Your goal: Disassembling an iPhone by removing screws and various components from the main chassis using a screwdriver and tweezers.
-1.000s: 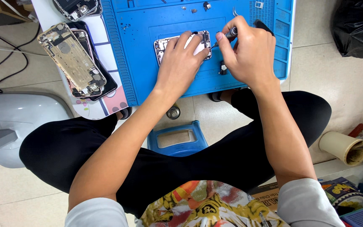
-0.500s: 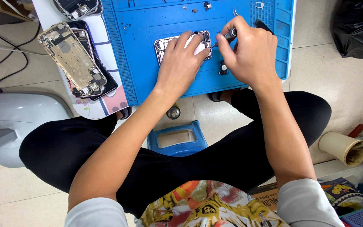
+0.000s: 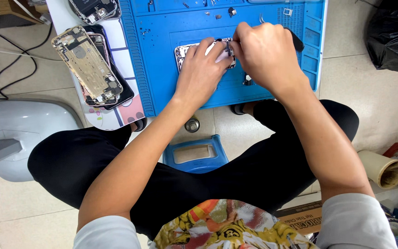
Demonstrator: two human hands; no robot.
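Blue mat [image 3: 171, 69] matt rubbery; phone chassis [image 3: 183, 50] bare metal; bin bag [image 3: 392, 34] glossy plastic.

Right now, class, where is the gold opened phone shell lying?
In the head view, the gold opened phone shell lies at upper left, stacked on a dark phone, just left of the blue work mat and away from the left hand.

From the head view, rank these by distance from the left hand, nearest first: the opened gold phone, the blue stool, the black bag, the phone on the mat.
1. phone on the mat, under the left hand.
2. opened gold phone, on the left.
3. blue stool, below, toward the legs; close to the gold phone's rank.
4. black bag, far right.
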